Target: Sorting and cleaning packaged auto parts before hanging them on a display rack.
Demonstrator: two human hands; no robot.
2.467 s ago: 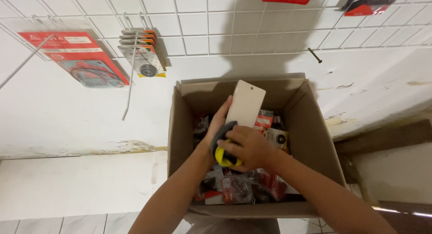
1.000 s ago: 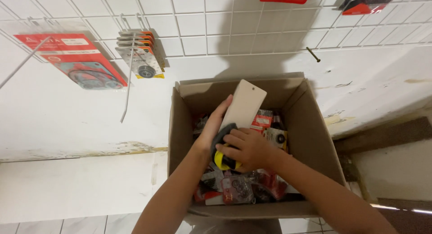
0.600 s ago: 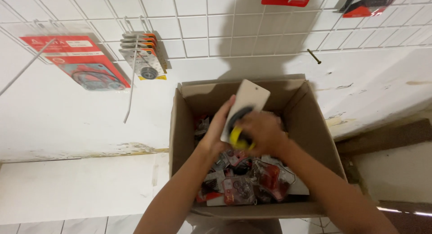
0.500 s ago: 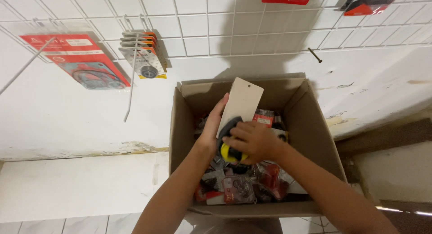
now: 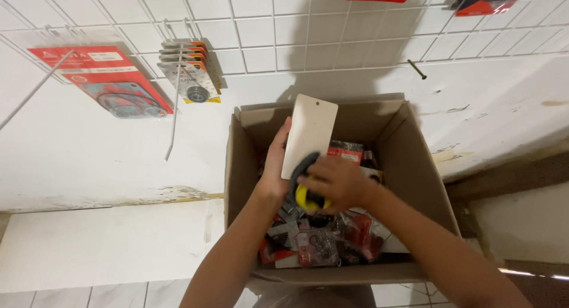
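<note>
Carded pack (image 5: 310,133), pale blank back facing the camera, is standing up over the open cardboard box (image 5: 240,166), its long axis running near vertical and leaning a touch to the right, the hang-hole end pointing up toward the wire grid wall (image 5: 296,29) and the black-and-yellow item at its lower end. Far left on that grid, a red flat pack (image 5: 101,77) is hanging, and just right of it a stack of orange-edged cards (image 5: 192,74) is sitting on a hook. Moving in, the left hand (image 5: 275,166) is gripping the pack's left edge, fingers running flat up the card. The right hand (image 5: 335,183) is closing around the yellow-and-black part (image 5: 305,195) at the bottom, fingers wrapped over it. Beneath both hands, red and clear packets (image 5: 320,249) are filling the box.
</note>
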